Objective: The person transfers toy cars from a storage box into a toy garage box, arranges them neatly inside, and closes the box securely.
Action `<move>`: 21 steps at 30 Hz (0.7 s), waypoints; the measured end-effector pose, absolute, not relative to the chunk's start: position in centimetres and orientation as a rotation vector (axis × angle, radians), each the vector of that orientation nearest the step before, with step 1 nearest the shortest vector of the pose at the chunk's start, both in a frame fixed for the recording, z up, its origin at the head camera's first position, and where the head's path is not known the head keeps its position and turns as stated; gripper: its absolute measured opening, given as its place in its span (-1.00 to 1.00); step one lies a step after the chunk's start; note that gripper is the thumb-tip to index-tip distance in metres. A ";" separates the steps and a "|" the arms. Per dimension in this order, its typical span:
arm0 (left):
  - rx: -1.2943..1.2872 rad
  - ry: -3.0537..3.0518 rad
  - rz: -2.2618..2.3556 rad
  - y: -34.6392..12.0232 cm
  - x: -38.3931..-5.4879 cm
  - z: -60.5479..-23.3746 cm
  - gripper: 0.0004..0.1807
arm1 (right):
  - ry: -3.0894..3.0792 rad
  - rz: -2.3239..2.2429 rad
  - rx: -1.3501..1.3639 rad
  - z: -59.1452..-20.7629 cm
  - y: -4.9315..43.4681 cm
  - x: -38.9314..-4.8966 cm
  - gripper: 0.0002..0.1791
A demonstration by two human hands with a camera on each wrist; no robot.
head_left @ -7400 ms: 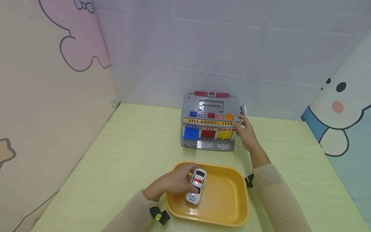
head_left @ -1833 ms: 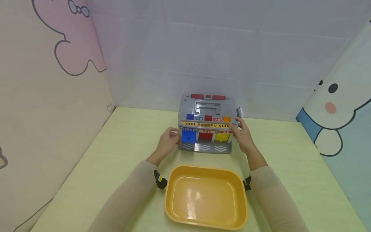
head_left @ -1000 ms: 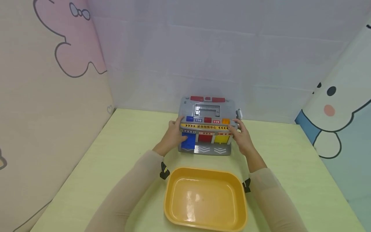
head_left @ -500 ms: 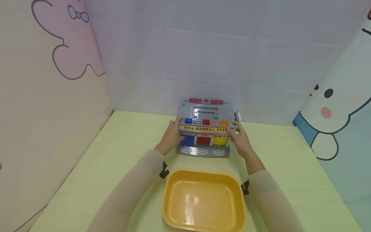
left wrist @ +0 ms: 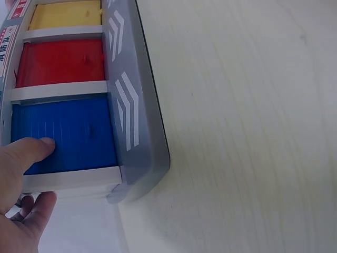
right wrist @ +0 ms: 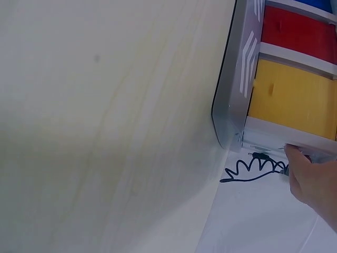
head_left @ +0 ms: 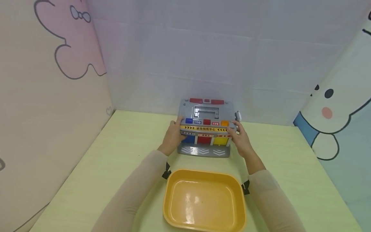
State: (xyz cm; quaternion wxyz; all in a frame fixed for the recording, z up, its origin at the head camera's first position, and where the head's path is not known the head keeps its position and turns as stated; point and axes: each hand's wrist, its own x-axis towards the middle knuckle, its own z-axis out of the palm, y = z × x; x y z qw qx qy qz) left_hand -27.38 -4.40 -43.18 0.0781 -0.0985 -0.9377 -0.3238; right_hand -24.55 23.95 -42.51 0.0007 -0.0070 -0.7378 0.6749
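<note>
A grey toy garage (head_left: 203, 151) stands upright at the back of the table, with a blue door (left wrist: 73, 132), a red door (left wrist: 62, 62) and a yellow door (right wrist: 292, 97), all down. My left hand (head_left: 171, 137) grips its left end: the thumb lies on the blue door, the other fingers are round the side. At the opposite end, my right hand (head_left: 242, 138) holds the upper right corner, thumb towards the front and fingers at the side wall. The right hand's far fingers are partly hidden behind the garage.
A yellow plastic tray (head_left: 242, 199) with nothing in it sits in front of the garage, between the forearms. A black coiled cord (right wrist: 247, 176) hangs beside the garage's right end. A pale wall (head_left: 174, 64) rises close behind.
Earlier my left hand held a white toy police car over the tray; the car is now out of sight. The left hand moved to the garage, and the raised blue door came down. The right hand stayed.
</note>
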 end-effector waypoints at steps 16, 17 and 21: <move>-0.277 -2.793 -1.075 -4.6 -26.9 -43.2 -0.07 | -2.391 1.981 0.014 -42.9 23.5 -24.4 -0.33; -0.281 -2.795 -1.075 -4.6 -26.8 -43.1 -0.07 | -2.430 1.928 0.023 -42.8 23.5 -24.2 -0.32; -0.308 -2.801 -1.063 -4.5 -26.6 -42.9 -0.07 | -2.583 1.711 0.025 -42.3 23.8 -23.8 -0.26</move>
